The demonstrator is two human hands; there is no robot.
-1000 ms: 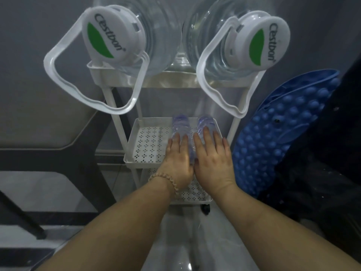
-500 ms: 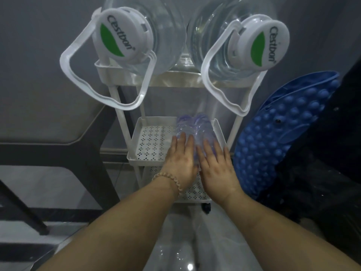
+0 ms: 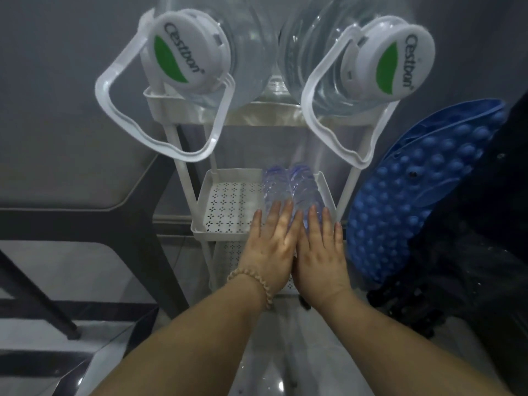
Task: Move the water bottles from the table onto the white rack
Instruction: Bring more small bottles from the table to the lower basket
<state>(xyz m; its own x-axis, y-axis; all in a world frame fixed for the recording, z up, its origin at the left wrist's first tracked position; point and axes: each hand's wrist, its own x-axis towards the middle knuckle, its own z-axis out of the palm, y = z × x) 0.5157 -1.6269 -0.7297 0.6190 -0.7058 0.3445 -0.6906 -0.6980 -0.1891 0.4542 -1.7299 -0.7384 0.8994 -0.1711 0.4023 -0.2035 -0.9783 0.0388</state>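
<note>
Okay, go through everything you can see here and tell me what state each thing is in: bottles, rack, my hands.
small bottles: two, lying side by side on the middle shelf's right half.
left hand: fingers straight, resting on the left bottle.
right hand: fingers straight, resting on the right bottle.
big jugs: two, on their sides on the top shelf, caps on, handles hanging.
white rack: upright.
blue mat: leaning beside the rack.
</note>
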